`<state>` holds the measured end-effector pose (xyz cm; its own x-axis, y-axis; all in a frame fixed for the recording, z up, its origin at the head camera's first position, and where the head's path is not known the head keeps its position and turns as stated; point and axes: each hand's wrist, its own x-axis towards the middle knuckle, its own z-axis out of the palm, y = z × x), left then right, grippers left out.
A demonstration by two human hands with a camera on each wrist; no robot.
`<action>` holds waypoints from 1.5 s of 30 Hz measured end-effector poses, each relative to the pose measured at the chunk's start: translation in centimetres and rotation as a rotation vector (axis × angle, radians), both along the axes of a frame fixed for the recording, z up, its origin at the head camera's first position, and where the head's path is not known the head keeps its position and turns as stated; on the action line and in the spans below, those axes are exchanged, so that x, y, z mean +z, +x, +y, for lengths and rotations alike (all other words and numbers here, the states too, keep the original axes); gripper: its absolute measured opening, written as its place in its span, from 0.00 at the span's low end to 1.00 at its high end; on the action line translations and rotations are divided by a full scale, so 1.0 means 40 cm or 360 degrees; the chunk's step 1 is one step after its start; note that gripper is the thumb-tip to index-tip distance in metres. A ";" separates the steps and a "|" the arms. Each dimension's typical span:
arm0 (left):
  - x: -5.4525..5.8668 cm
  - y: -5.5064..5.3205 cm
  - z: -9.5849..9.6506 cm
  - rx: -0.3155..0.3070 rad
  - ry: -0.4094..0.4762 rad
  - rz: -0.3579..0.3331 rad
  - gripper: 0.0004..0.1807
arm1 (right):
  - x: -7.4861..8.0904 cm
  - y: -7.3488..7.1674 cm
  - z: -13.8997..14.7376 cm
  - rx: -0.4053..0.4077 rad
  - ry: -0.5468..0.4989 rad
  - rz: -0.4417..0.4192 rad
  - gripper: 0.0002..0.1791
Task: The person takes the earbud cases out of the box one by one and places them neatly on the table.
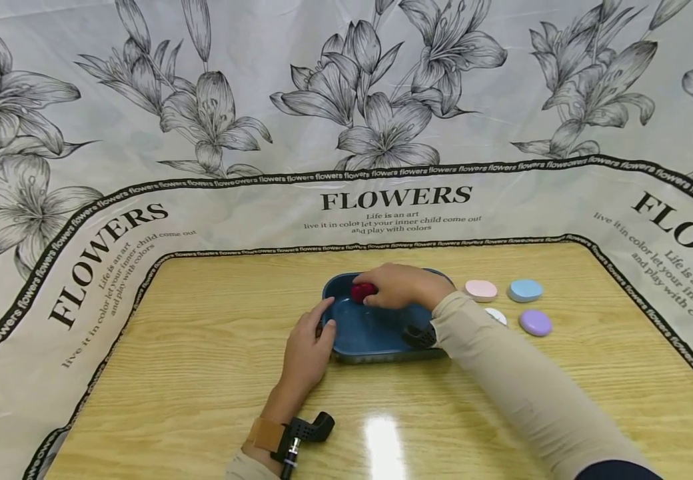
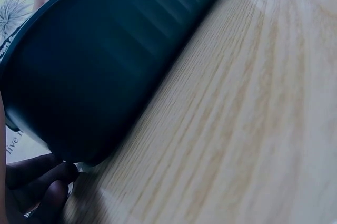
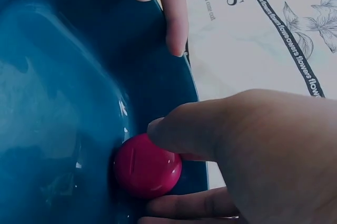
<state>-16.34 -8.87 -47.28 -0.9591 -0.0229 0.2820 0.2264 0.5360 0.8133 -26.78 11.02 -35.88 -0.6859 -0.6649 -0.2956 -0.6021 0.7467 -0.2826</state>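
A blue plastic basin stands on the wooden table. My left hand grips its left end, thumb at the rim; in the left wrist view the fingers curl by the bottom corner. Inside the basin, at its far left corner, my right hand pinches a glossy red rounded piece marked with a short groove. The thumb lies on the top of this piece and the other fingers are at its side. In the head view the right hand and sleeve cover part of the basin's far right side.
Right of the basin lie a pink oval piece, a blue one, a purple one and a white one partly hidden by the sleeve. A flower-printed cloth borders the table at the back and sides.
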 end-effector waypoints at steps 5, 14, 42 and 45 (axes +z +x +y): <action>0.001 -0.004 -0.001 0.0004 -0.0003 0.0010 0.22 | -0.003 -0.004 -0.003 -0.0002 -0.0003 0.0027 0.26; 0.007 -0.012 -0.004 0.0022 -0.0017 0.0024 0.23 | -0.003 -0.011 -0.006 0.0066 -0.0017 0.0055 0.11; 0.006 -0.007 0.009 0.0023 -0.0001 -0.0011 0.22 | -0.035 0.006 -0.016 0.0034 0.0188 0.0067 0.26; 0.001 -0.001 0.007 0.0028 0.0003 -0.0022 0.22 | -0.043 0.009 -0.019 0.0035 0.0175 0.0058 0.26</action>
